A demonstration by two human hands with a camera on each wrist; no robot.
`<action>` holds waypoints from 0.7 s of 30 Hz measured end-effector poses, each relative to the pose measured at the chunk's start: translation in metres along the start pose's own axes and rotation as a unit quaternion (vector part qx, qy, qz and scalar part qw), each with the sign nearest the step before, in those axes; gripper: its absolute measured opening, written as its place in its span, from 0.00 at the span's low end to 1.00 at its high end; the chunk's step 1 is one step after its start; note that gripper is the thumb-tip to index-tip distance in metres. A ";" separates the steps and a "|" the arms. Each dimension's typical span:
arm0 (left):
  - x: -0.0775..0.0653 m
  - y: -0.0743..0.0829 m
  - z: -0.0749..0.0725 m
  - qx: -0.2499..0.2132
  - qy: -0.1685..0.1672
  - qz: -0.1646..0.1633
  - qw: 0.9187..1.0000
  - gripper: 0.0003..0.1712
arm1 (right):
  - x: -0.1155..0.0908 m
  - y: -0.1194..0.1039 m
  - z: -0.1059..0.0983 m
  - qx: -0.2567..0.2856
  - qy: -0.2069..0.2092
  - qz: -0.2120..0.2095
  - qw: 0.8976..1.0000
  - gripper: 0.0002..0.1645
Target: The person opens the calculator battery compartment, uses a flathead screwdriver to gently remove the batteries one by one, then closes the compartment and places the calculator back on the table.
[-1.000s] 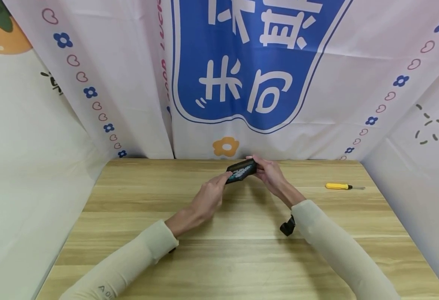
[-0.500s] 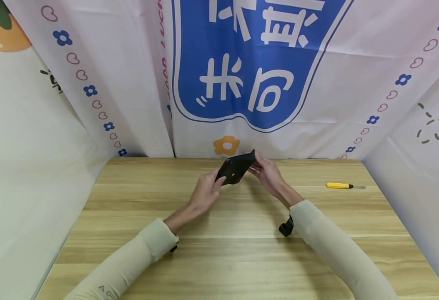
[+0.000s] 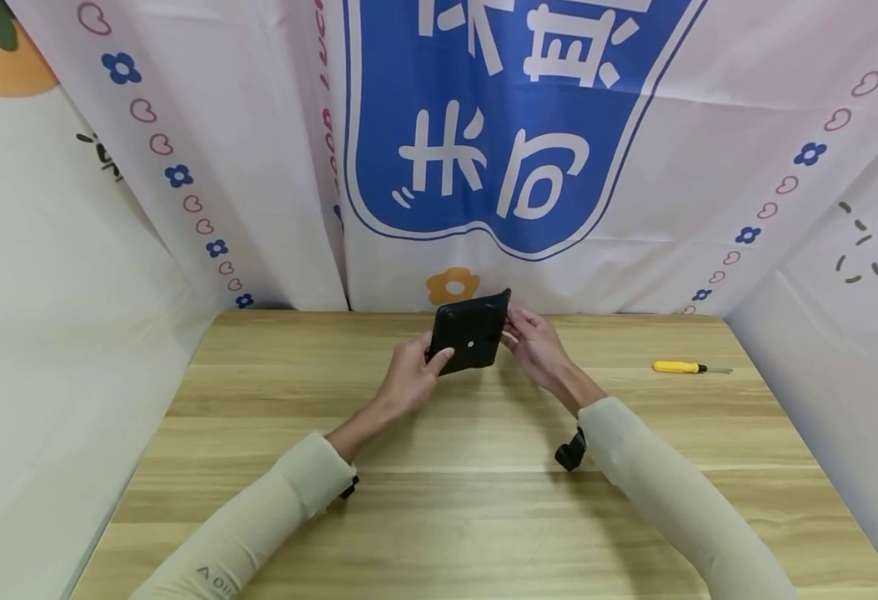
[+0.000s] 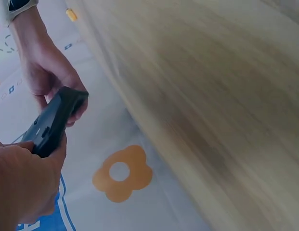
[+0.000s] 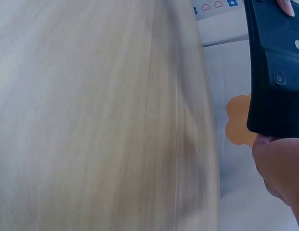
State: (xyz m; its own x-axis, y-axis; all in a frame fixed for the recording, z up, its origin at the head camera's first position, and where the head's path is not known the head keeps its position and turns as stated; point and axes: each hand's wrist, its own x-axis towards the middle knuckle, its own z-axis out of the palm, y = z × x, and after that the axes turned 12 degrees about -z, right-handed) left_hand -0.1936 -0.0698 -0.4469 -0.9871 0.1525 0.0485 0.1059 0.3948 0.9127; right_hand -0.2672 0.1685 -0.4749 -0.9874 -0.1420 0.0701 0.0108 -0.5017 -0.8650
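A black calculator [image 3: 472, 333] is held up above the far edge of the table, its back with a small pale round spot turned toward the head camera. Its keys are hidden in that view. My left hand [image 3: 408, 375] grips the left end, the thumb lying across the back. At the opposite end, my right hand [image 3: 539, 346] holds the edge with curled fingers, some of them hidden behind it. The left wrist view shows the calculator [image 4: 55, 120] edge-on between both hands. In the right wrist view, the calculator's back [image 5: 279, 96] sits above my right hand [image 5: 281, 166].
A screwdriver [image 3: 686, 367] with a yellow handle lies on the right of the wooden table [image 3: 439, 517]. Printed white cloth [image 3: 281, 208] hangs behind the table's far edge, close to the calculator. More cloth stands along both sides.
The calculator has been turned over: its keys showed a second ago, and now its back faces the head camera. It is also raised slightly. My left thumb has shifted onto the back.
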 end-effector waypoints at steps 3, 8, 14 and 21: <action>0.001 0.000 -0.001 -0.003 -0.001 -0.023 1.000 0.12 | 0.001 -0.001 0.001 -0.004 0.000 -0.002 1.000 0.16; 0.003 -0.002 -0.001 0.009 -0.019 -0.046 0.999 0.09 | 0.001 -0.003 0.001 -0.031 0.003 0.003 1.000 0.14; 0.005 -0.002 -0.002 -0.010 -0.036 -0.091 0.995 0.12 | 0.003 -0.009 -0.001 -0.068 0.008 0.009 0.998 0.12; 0.009 -0.002 -0.005 -0.059 -0.055 -0.144 0.986 0.13 | 0.005 -0.015 -0.005 -0.140 0.004 0.015 0.990 0.09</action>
State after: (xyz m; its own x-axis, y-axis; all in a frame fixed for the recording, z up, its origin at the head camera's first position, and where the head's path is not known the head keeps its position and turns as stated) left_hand -0.2033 -0.0741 -0.4465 -0.9544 0.1486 -0.2588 -0.1989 0.3298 0.9229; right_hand -0.2727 0.1797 -0.4636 -0.9885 -0.1458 0.0392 -0.0031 -0.2402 -0.9707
